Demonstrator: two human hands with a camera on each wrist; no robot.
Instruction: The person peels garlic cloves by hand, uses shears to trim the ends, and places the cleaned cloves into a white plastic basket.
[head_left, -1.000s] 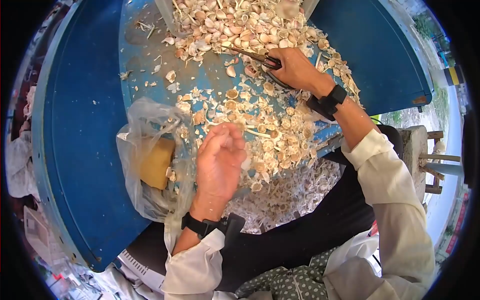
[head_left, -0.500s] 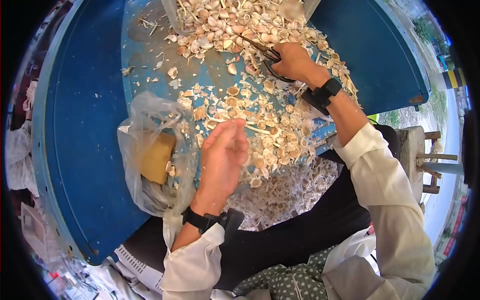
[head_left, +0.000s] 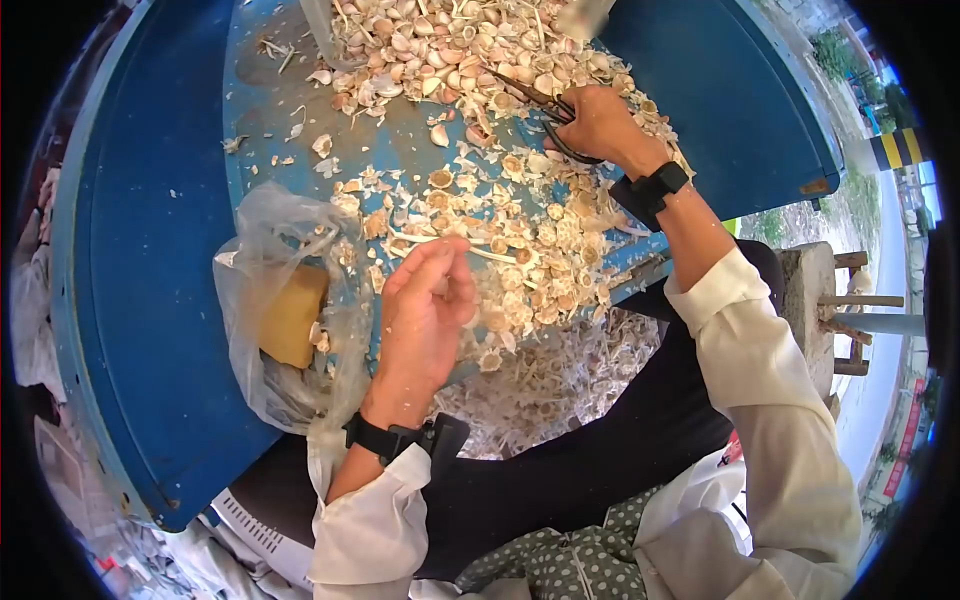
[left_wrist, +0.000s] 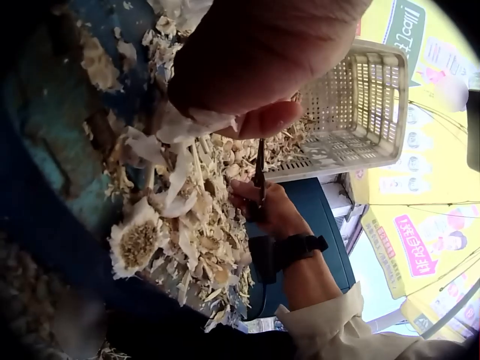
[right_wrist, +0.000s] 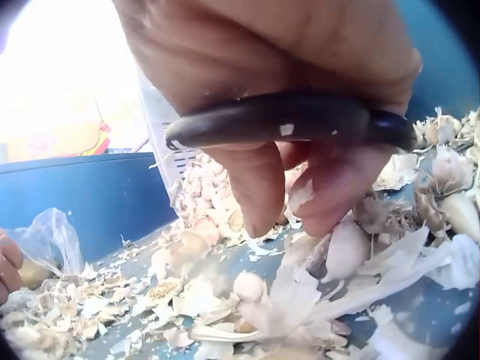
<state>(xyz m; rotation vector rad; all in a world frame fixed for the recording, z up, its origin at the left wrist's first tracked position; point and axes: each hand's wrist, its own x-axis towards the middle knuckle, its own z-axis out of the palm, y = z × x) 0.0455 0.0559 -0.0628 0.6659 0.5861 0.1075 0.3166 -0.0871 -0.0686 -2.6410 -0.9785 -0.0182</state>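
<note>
Right hand [head_left: 598,125] grips scissors [head_left: 540,105], blades aimed at the garlic pile [head_left: 450,45] for trimming; left hand [head_left: 425,310] fingers pinch papery garlic skin [left_wrist: 187,124] above the worktop [head_left: 150,250].

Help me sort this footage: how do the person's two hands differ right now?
The right hand grips black scissors and reaches far into the garlic pile; the left hand holds no tool, only pinching papery skin near the table's front edge. Both wear black wrist straps and white sleeves.
</note>
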